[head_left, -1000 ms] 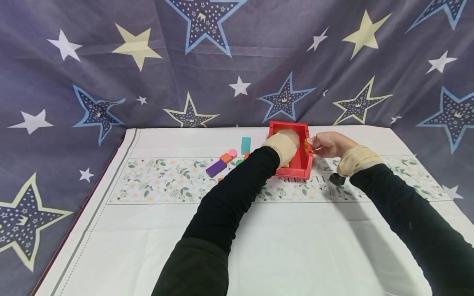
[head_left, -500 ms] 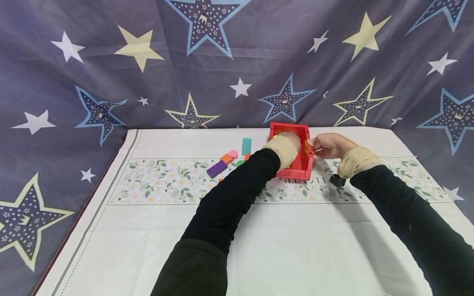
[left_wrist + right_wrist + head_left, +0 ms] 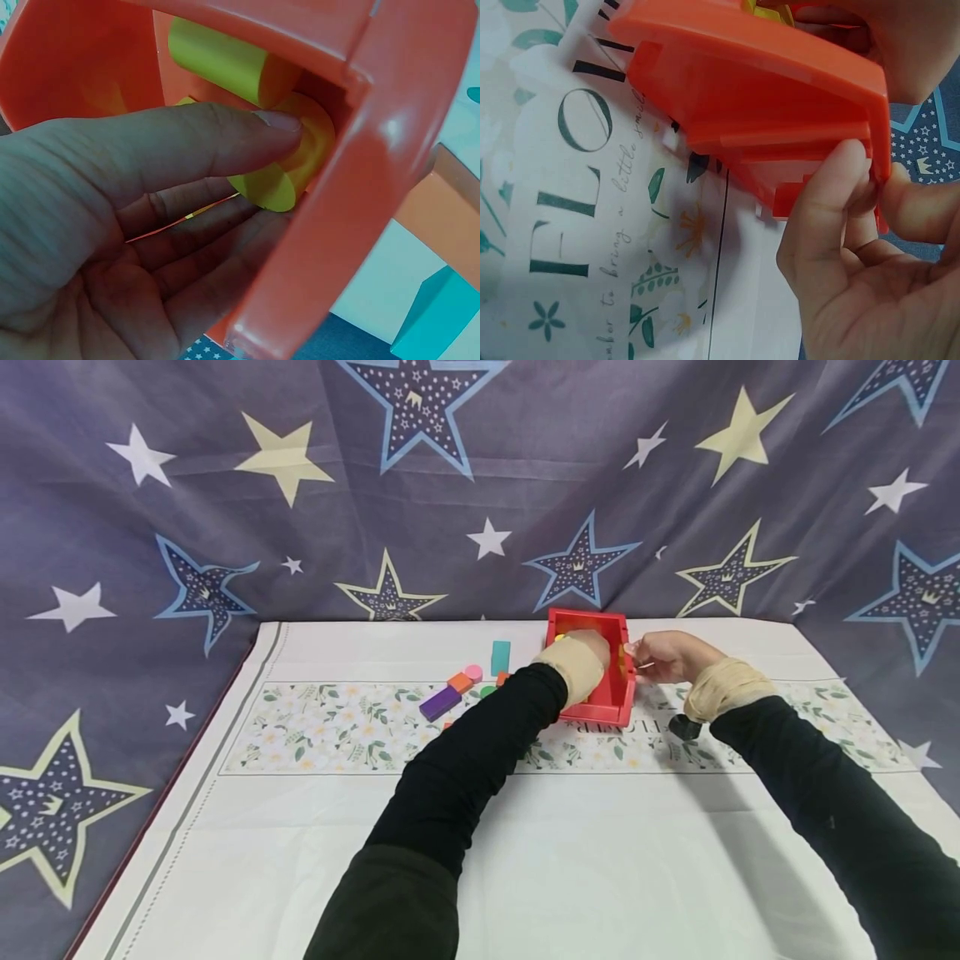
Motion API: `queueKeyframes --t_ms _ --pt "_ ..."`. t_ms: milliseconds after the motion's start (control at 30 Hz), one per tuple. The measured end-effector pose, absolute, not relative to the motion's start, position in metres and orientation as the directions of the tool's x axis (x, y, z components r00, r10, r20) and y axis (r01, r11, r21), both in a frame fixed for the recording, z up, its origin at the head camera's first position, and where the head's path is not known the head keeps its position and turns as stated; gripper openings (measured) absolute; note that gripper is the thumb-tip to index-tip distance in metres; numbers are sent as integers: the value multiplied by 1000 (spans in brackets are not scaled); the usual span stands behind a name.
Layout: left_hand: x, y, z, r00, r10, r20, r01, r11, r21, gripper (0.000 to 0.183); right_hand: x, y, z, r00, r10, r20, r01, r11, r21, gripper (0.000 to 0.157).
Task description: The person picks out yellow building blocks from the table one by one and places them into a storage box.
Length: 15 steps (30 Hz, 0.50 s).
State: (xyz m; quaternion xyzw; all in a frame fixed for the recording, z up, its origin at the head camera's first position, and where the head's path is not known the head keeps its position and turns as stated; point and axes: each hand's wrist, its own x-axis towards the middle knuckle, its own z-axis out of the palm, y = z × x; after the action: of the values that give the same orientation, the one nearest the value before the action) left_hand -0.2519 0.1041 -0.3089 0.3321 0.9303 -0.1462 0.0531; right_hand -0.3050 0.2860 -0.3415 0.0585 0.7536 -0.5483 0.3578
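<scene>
A red plastic box [image 3: 611, 700] stands near the back of the table. Reaching inside it is my left hand [image 3: 596, 646], mostly hidden by its own wrist in the head view. In the left wrist view, thumb and curled fingers pinch a yellow cylinder [image 3: 271, 189] low in the box corner. Another yellow cylinder [image 3: 217, 60] lies right beside it along the wall. My right hand [image 3: 855, 277] grips the box's right side, thumb and forefinger at the edge; the outer wall [image 3: 757, 86] faces that wrist camera.
Left of the box lie a purple block [image 3: 440, 702], an orange block [image 3: 460, 682], a pink round piece [image 3: 473, 673], a teal block [image 3: 500, 657] and a green piece [image 3: 487, 691]. A starry curtain [image 3: 450, 585] hangs directly behind the table's back edge.
The whole head view has shifted very slightly downward. Both hands keep their places at the box, and the loose blocks stay where they were.
</scene>
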Motion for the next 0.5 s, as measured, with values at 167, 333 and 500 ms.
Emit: queueKeyframes --t_ms 167,333,500 --pt "-249 103 -307 -765 613 -195 644 728 -235 28 -305 286 -341 -733 -300 -610 489 391 -780 17" --pt "-247 102 -306 -761 619 -194 649 724 -233 27 -305 286 -340 -731 -300 -613 499 378 -780 20" --pt "-245 99 -303 -754 631 -182 657 729 -193 27 -305 286 -340 -734 -288 -615 502 380 -777 17"
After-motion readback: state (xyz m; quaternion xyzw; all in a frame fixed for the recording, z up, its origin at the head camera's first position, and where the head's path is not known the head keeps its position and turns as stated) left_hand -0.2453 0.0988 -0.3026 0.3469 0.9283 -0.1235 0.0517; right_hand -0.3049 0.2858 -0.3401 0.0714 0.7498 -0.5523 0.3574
